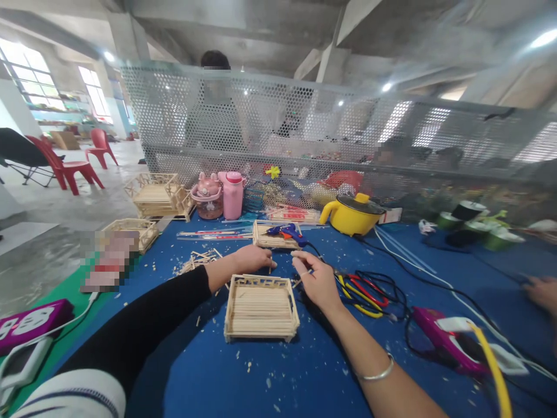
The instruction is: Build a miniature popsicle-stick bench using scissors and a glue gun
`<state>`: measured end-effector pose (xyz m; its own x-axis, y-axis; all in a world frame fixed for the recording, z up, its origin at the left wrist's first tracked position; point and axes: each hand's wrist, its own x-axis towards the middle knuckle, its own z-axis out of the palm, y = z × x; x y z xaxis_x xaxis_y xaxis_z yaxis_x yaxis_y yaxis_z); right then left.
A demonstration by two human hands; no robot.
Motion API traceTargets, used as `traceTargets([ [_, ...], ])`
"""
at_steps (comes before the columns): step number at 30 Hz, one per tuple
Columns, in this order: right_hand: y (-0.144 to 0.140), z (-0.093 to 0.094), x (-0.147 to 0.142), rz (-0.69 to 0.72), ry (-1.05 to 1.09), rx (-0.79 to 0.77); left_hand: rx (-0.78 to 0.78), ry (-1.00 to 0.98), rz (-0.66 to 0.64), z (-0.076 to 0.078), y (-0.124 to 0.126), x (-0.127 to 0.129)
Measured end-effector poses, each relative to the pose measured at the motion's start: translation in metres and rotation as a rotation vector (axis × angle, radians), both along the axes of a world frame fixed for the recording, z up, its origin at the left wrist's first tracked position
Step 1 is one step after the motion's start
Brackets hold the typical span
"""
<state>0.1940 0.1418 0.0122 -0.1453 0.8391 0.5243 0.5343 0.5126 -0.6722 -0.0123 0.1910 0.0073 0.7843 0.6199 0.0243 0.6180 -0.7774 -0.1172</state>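
Note:
A tray-like frame of wooden sticks (261,310), with a slatted floor and low railings, rests on the blue table before me. Beyond its far edge, my left hand (255,259) pinches a short wooden stick (271,266). My right hand (317,280) is by the frame's far right corner, its fingers closed around a small stick (310,271), partly hidden by the hand. Just past both hands, a blue glue gun (287,231) lies over a second small stick frame (261,233). Loose short sticks (198,261) are heaped left of my left hand.
Scissors with red and yellow handles (363,296) and black cables lie at right, near a purple power strip (448,339). A yellow pot (354,215), pink bottle (233,194) and pink basket (208,203) stand before the perforated screen (282,122). Another person's hand (542,293) shows far right.

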Motion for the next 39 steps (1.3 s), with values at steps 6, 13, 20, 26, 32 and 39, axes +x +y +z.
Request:
traceTargets([
  [6, -0.005, 0.004, -0.001, 0.015, -0.047, 0.028, -0.055, -0.093, 0.057, -0.007, 0.001, -0.001],
  [13, -0.004, 0.002, 0.001, 0.034, -0.044, 0.024, 0.050, -0.382, 0.246, -0.004, -0.017, -0.035],
  [20, -0.015, 0.027, -0.017, 0.136, -0.188, 0.213, 0.042, -0.779, 0.342, 0.039, -0.058, -0.053],
  [26, -0.025, 0.046, -0.038, 0.286, -0.307, 0.339, 0.028, -0.848, 0.236, 0.044, -0.097, -0.033],
  [32, -0.021, 0.037, -0.032, 0.221, -0.299, 0.272, 0.035, -1.002, 0.326, 0.026, -0.093, -0.032],
  [39, -0.012, 0.026, -0.017, 0.185, -0.149, 0.048, -0.004, -1.246, 0.765, -0.004, -0.067, -0.076],
])
